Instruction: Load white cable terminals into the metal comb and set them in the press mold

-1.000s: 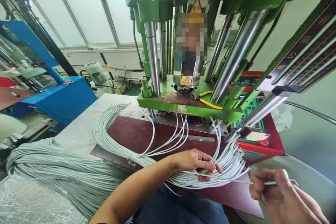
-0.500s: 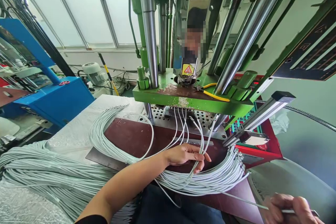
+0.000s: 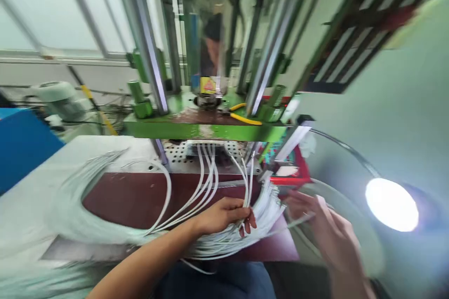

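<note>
My left hand (image 3: 228, 217) is closed round several thin white cables (image 3: 247, 184), whose tips stand up in front of the press. Under it curves a thick bundle of white cables (image 3: 220, 245), with its ends gathered at the right. Off to the right, my right hand (image 3: 326, 219) is smeared by motion; a single white cable (image 3: 301, 220) runs from the bundle to its fingers, which look pinched on it. Other white cables (image 3: 210, 175) reach under the green press plate (image 3: 161, 128) to the left of the held ones.
Yellow-handled pliers (image 3: 245, 120) lie on the press plate. A reddish-brown board (image 3: 122, 196) carries the cables, and a second blurred bundle (image 3: 66, 201) curves at the left. A red control box (image 3: 303, 166) and a bright lamp (image 3: 391, 204) stand right. A blue machine (image 3: 24, 149) is far left.
My view has swung right. My right hand has risen from the lower right corner and come nearer the bundle's ends. My left hand still holds its cables.
</note>
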Action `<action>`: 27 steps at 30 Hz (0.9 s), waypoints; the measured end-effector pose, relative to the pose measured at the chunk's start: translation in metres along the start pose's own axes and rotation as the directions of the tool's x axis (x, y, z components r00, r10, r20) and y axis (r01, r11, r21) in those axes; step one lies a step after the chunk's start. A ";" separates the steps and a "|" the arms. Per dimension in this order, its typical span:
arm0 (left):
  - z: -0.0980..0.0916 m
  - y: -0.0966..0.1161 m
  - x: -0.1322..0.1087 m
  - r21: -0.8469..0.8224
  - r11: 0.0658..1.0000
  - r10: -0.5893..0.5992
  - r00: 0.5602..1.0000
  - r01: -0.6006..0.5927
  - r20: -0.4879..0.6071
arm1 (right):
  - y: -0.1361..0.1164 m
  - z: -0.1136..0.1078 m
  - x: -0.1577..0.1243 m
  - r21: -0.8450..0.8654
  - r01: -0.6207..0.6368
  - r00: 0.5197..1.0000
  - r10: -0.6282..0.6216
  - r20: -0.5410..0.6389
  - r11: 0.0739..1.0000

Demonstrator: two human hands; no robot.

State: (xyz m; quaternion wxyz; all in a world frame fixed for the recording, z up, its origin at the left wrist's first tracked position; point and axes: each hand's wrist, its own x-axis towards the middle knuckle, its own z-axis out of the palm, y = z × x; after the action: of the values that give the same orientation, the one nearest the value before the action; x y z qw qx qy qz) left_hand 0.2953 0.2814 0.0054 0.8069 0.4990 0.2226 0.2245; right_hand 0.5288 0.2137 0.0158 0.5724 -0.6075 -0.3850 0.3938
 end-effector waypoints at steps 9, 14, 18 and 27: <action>0.043 -0.020 -0.022 -0.042 0.954 -0.294 0.955 0.296 0.048 | -0.017 0.061 0.002 0.598 -0.214 0.975 0.132 0.178 0.773; 0.053 -0.048 -0.023 0.011 0.943 -0.331 0.939 0.332 0.088 | -0.007 0.077 -0.017 0.580 -0.267 0.947 0.096 0.308 0.769; 0.072 -0.052 -0.005 -0.140 0.970 -0.209 0.976 0.198 -0.067 | -0.008 0.075 -0.013 0.485 -0.254 0.934 0.083 0.347 0.837; 0.079 -0.046 0.001 -0.409 0.909 -0.154 0.978 0.083 -0.143 | -0.012 0.048 0.003 0.099 -0.009 0.850 -0.044 0.525 0.995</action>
State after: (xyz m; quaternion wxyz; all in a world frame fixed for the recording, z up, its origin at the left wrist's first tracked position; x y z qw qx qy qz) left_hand 0.3486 0.2078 -0.0051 0.8817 0.2875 0.2707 0.2581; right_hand 0.4857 0.2356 0.0265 0.4778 -0.4442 -0.5128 0.5580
